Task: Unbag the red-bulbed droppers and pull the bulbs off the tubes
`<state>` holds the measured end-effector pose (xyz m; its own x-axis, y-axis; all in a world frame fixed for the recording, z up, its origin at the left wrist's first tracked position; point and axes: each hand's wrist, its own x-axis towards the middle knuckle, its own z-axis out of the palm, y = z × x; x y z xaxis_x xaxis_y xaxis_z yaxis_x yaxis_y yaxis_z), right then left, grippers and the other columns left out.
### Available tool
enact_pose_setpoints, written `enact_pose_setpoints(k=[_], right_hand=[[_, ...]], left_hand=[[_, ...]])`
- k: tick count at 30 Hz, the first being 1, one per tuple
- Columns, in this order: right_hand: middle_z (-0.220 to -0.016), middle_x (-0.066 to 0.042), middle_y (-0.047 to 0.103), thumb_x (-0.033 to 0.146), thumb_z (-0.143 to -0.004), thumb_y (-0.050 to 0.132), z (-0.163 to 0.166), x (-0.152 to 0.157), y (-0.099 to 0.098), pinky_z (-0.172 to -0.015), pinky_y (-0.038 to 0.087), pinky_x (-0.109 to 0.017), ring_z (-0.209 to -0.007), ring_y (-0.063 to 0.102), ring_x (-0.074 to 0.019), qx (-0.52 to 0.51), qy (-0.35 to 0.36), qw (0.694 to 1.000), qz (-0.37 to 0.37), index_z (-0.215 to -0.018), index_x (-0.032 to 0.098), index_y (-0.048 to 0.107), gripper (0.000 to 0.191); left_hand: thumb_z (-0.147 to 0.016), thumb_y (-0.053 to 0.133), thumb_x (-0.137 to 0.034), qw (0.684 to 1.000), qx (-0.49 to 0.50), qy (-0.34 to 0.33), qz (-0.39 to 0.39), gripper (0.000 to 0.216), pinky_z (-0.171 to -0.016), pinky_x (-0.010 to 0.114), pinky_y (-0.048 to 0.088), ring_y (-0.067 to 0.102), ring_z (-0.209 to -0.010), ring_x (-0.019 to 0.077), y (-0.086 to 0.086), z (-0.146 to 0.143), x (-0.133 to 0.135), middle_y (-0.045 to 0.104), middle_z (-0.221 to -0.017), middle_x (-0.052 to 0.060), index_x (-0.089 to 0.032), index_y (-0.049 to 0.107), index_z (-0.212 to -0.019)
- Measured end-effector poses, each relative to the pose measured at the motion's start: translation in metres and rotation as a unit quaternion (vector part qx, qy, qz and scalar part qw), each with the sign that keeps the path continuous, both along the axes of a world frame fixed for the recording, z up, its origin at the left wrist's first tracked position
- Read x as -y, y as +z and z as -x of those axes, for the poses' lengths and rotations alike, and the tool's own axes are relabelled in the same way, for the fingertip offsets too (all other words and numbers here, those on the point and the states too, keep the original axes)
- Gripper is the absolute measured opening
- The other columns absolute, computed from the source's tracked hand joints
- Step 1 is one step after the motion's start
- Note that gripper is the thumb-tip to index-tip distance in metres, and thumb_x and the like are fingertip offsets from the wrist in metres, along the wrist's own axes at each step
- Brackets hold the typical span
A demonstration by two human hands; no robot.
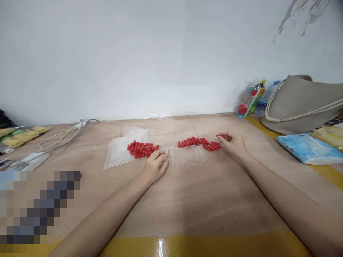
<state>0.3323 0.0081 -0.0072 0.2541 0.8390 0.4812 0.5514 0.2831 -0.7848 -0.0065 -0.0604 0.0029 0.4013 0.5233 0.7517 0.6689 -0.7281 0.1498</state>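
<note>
My right hand [230, 142] pinches a red rubber bulb [220, 136] between thumb and fingertips, just right of the row of tubes. My left hand [157, 165] is closed with curled fingers at the left end of the clear thin tubes [184, 157]; what it holds, if anything, is hidden. Those tubes lie side by side, pointing towards me. Behind them runs a slanting row of red bulbs [190, 141], with more clear tubes [184, 135] reaching towards the wall. A loose heap of red bulbs [140, 149] lies beside my left hand, partly on clear plastic bags [116, 153].
Cables [72, 131] and a white power strip [29, 162] lie at the left, near yellow packets [25, 136]. On the right stand a grey bag [302, 103] and a drink bottle [248, 100], with a blue packet [305, 148] in front. A white wall [160, 60] borders the wooden table [187, 207].
</note>
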Motion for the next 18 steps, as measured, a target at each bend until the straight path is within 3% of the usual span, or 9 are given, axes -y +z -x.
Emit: enact_pose_setpoints(k=[3,11,18], right_hand=[[-0.082,-0.008,0.066,0.038,-0.071,0.057,0.001,0.001,-0.004,-0.059,0.047,-0.029,-0.064,0.058,-0.0151,0.022,0.037,0.999,-0.015,-0.083,0.014,0.065,0.028],[-0.077,-0.003,0.065,0.04,-0.07,0.059,0.0,0.016,0.002,-0.072,0.045,-0.032,-0.076,0.06,-0.0186,0.147,0.063,0.987,0.002,-0.072,0.019,0.063,0.021],[-0.077,-0.004,0.066,0.039,-0.072,0.056,0.014,0.01,0.01,-0.07,0.043,-0.03,-0.075,0.06,-0.0185,0.139,0.014,0.99,-0.02,-0.072,0.018,0.065,0.022]], left_hand=[[-0.079,0.056,-0.023,0.999,-0.012,-0.02,0.028,0.017,-0.073,0.028,0.05,0.055,-0.083,0.0155,-0.001,-0.001,0.003,0.057,-0.09,0.007,-0.015,0.058,-0.093],[-0.075,0.062,-0.039,0.993,-0.073,-0.053,0.071,0.042,-0.089,0.044,0.043,0.05,-0.103,0.0243,0.007,0.008,0.01,0.057,-0.108,0.011,-0.018,0.056,-0.11],[-0.075,0.058,-0.047,0.985,-0.125,-0.052,0.11,0.054,-0.103,0.049,0.031,0.034,-0.126,0.0273,0.009,0.01,0.009,0.048,-0.128,0.011,-0.02,0.049,-0.121]])
